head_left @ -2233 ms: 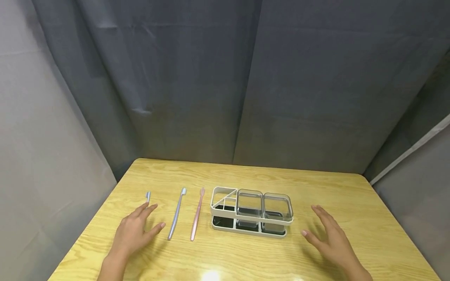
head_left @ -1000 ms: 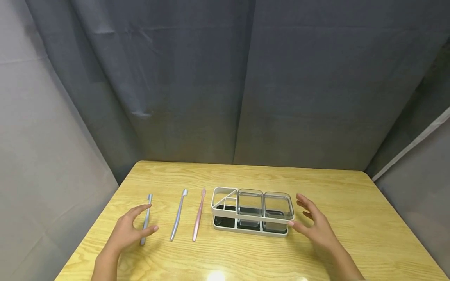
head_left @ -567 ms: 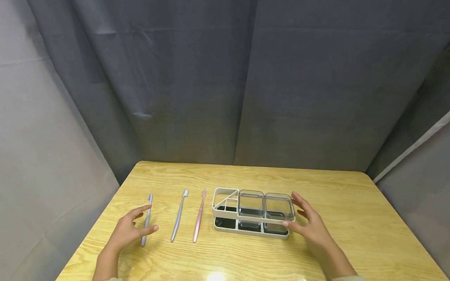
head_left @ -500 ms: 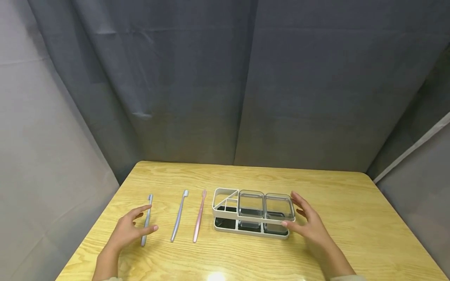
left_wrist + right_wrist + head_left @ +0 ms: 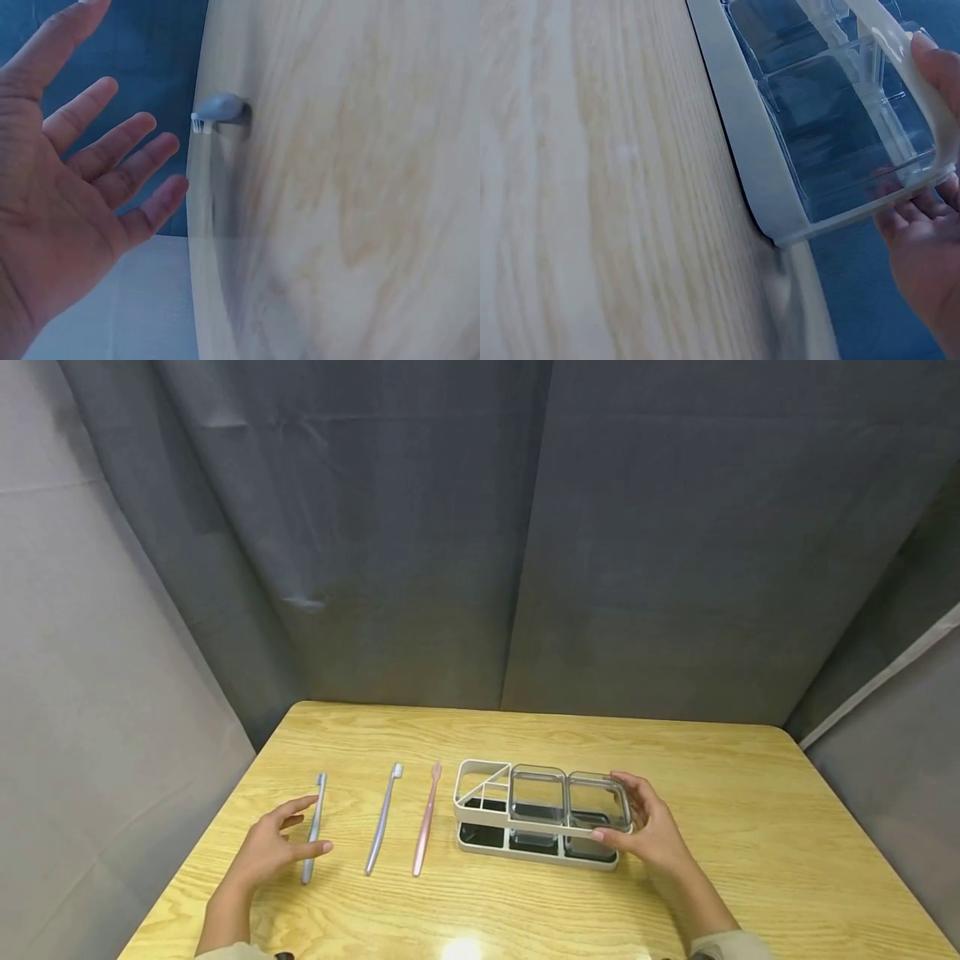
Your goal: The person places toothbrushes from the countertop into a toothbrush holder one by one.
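Note:
A pale two-tier toothbrush holder [image 5: 536, 828] stands on the table, with two clear cups [image 5: 537, 795] set in its right part and a divided section at its left end. My right hand [image 5: 660, 837] grips the holder's right end, thumb on the front of the upper rim and fingers behind it. In the right wrist view the thumb [image 5: 937, 67] lies over that rim. My left hand [image 5: 262, 853] hovers with parted fingers above a grey-blue toothbrush [image 5: 314, 827], holding nothing. The left wrist view shows this brush's head [image 5: 220, 107] beyond the fingertips.
A bluish-purple toothbrush [image 5: 381, 827] and a pink toothbrush [image 5: 425, 827] lie side by side between the left hand and the holder. The wooden table [image 5: 480, 910] is backed by a dark grey curtain [image 5: 405, 568], with lighter cloth at the left [image 5: 105, 635].
My right hand has come leftward from the table's right side to the holder's right end and taken hold of it. The left hand has shifted slightly left and down.

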